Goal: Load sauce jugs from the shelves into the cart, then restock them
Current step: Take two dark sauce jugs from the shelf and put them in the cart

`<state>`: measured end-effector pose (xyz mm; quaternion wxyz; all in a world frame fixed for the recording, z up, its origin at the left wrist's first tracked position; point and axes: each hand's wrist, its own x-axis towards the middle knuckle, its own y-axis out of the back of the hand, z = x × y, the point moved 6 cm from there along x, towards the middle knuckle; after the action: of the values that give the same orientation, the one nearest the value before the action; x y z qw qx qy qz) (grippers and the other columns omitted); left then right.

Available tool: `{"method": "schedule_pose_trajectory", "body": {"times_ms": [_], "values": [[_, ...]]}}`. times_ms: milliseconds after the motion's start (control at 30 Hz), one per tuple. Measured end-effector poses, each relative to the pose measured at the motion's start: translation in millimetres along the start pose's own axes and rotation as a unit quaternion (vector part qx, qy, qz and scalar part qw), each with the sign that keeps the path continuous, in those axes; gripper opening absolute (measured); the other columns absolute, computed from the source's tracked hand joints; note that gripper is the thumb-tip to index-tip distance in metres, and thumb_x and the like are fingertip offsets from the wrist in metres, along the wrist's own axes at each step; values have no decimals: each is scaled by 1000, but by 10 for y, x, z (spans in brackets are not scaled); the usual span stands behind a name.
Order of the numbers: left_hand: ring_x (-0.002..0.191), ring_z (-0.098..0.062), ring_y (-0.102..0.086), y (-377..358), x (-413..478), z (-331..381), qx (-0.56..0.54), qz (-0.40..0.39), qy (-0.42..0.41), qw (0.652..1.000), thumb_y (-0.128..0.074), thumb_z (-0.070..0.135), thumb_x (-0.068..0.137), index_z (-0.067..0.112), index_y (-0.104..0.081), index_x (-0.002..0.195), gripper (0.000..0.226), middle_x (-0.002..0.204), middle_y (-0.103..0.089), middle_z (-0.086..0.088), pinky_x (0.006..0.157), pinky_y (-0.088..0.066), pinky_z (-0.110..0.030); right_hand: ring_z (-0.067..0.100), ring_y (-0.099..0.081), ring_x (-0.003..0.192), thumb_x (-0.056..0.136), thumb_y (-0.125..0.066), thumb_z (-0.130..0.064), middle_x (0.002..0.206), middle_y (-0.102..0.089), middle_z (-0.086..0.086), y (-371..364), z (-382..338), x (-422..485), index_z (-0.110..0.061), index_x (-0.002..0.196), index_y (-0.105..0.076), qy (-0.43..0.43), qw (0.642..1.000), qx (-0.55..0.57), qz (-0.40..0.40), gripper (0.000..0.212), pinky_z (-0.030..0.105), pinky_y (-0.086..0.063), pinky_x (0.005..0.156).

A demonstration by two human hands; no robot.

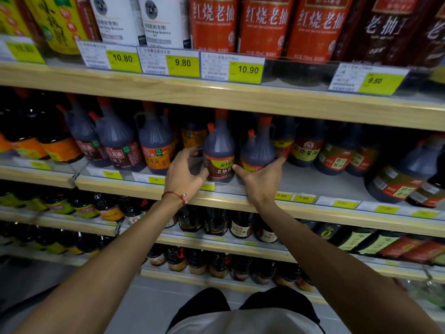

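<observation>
While the left hand [184, 172] curls round the left flank of the left jug [219, 150], thumb on the lower label, the right hand [261, 175] grips the right jug [258, 150] low on its body, thumb at one side and fingers wrapped round the other. Both jugs stand side by side, almost touching, near the front edge of the middle shelf [313, 184]. Neither hand is on a handle, and both grips sit well below the shoulders, so I judge tipping to be the chief risk: a full jug drawn forward from its base could rock backward or sideways and slip through a one-handed hold. Taking two at once leaves no free hand to catch either. The raised wooden lip [134, 186] along the front edge could snag a base that is dragged, not lifted. Lifting brings its own trouble, since the upper shelf [216, 95] hangs close over the orange caps and may knock one. Just beside the left hand an orange-label jug [156, 145] could be nudged by the knuckles, and a red-label jug [305, 145] crowds the right hand's fingers. No cart is in view, so the carry is one I cannot judge.
</observation>
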<state>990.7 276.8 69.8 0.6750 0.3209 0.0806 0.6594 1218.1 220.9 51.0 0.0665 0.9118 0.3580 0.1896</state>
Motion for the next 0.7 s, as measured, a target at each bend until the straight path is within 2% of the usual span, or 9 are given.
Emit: {"method": "schedule_pose_trajectory", "body": {"times_ms": [100, 267, 433, 567, 633, 700], "values": [[104, -17, -63, 37, -68, 47, 45, 12, -29, 998, -68, 35, 77, 28, -52, 120, 46, 118, -62, 8, 85, -56, -40, 29, -59, 120, 55, -100, -43, 130, -60, 11, 10, 6, 31, -8, 130, -38, -2, 1000, -8, -3, 103, 46, -52, 102], [99, -14, -61, 5, -183, 81, 94, 10, -62, 994, -67, 33, 81, 26, -53, 110, 33, 109, -62, 10, 80, -56, -38, 27, -55, 125, 62, -99, -39, 133, -54, 9, 12, 1, 29, -7, 129, -35, -2, 998, -34, -48, 99, 40, -50, 104], [102, -17, -61, -11, -301, 123, 138, -13, -72, 988, -64, 35, 80, 23, -56, 115, 38, 113, -61, 6, 79, -54, -36, 33, -52, 133, 75, -89, -44, 146, -47, 13, 51, -24, -32, -5, 144, -26, 1, 987, -119, -111, 102, 48, -50, 103], [103, -22, -59, 61, -401, 300, 188, -45, -85, 978, -59, 38, 80, 20, -57, 117, 41, 110, -62, 1, 79, -52, -38, 36, -36, 145, 87, -81, -38, 157, -33, 20, 197, -150, -232, -1, 159, -11, -15, 977, -168, -130, 107, 48, -39, 117], [100, -24, -59, 115, -434, 394, 223, -67, -94, 968, -58, 39, 82, 21, -56, 116, 38, 108, -63, 0, 79, -52, -39, 33, -38, 142, 90, -77, -28, 153, -35, 18, 319, -245, -379, -3, 158, -16, -10, 980, -164, -115, 95, 44, -41, 115], [98, -26, -60, 168, -466, 475, 255, -90, -105, 957, -59, 41, 84, 21, -57, 114, 35, 106, -63, -1, 78, -52, -40, 28, -44, 131, 92, -72, -19, 143, -42, 14, 444, -376, -524, -6, 153, -28, 1, 978, -172, -117, 76, 40, -46, 106]]}}
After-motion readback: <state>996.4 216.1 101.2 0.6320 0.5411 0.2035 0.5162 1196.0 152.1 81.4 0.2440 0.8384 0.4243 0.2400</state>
